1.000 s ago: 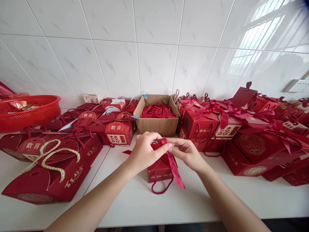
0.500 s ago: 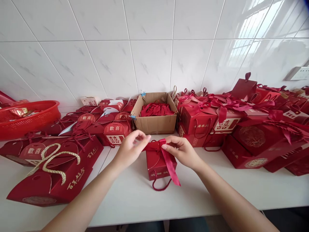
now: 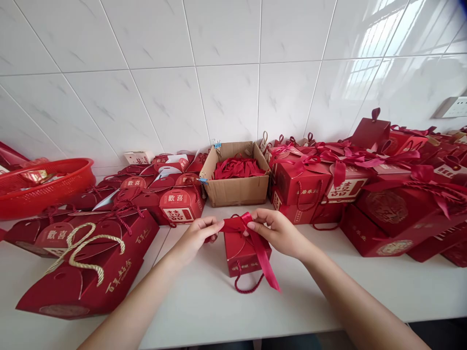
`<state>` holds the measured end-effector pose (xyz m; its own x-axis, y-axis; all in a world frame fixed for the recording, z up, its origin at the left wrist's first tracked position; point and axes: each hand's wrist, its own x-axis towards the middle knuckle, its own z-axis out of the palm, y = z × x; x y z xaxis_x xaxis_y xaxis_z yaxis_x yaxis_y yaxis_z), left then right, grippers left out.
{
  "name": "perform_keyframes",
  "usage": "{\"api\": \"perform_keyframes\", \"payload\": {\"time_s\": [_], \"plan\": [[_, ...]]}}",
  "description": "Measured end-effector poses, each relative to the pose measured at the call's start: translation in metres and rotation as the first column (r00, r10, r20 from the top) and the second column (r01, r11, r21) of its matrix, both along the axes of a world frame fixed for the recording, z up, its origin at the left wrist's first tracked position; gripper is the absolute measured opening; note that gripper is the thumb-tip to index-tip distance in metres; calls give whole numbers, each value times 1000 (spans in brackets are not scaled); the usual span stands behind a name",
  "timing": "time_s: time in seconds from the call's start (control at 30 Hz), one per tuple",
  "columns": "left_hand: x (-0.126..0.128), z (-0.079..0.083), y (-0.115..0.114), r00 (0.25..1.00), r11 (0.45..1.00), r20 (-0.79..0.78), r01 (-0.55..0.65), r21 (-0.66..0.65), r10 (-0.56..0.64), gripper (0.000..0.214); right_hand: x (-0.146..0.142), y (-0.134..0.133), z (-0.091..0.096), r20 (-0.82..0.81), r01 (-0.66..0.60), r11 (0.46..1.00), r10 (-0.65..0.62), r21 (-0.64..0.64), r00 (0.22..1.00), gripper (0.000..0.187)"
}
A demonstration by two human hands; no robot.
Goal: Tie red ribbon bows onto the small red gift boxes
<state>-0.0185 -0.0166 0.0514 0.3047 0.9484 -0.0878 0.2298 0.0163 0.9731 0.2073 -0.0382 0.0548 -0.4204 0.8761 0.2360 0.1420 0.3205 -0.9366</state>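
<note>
A small red gift box [image 3: 245, 253] with a cord handle stands on the white table [image 3: 219, 306] in front of me. A red satin ribbon [image 3: 260, 250] is wrapped over its top, and one tail hangs down its front right. My left hand [image 3: 197, 236] pinches the ribbon's left end at the box's upper left corner. My right hand [image 3: 275, 232] pinches the ribbon's loop on top of the box. Both hands have their fingers closed on the ribbon.
A cardboard carton [image 3: 237, 182] full of red ribbons sits behind the box against the tiled wall. Several ribboned red boxes [image 3: 365, 194] crowd the right. Flat red boxes [image 3: 160, 194] and a large rope-handled box [image 3: 91, 262] lie left, beside a red plastic basket [image 3: 40, 187].
My hands have drawn closer together over the box top, and the left hand has slid down to the ribbon's left end. The ribbon's loop stands more upright. The camera view shifted slightly.
</note>
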Motion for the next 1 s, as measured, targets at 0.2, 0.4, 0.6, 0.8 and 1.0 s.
{"api": "perform_keyframes", "payload": {"time_s": [0.2, 0.4, 0.6, 0.8, 1.0], "plan": [[-13, 3, 1, 995, 998, -101, 6, 58, 0, 40, -4, -2, 1, 26, 60, 998, -60, 13, 998, 21], [-14, 32, -15, 981, 985, -132, 154, 77, -143, 28, -15, -6, 1, 86, 204, 977, -209, 63, 974, 18], [6, 56, -31, 961, 937, -178, 250, 243, -210, 21, -26, -11, 0, 68, 260, 958, -269, 124, 961, 17], [25, 63, -27, 963, 928, -134, 263, 263, -235, 25, -26, -11, -4, 106, 227, 902, -283, 368, 953, 16], [42, 71, -16, 954, 939, 83, 266, 217, -289, 17, -21, -14, -4, 138, 148, 887, -229, 438, 964, 14]]}}
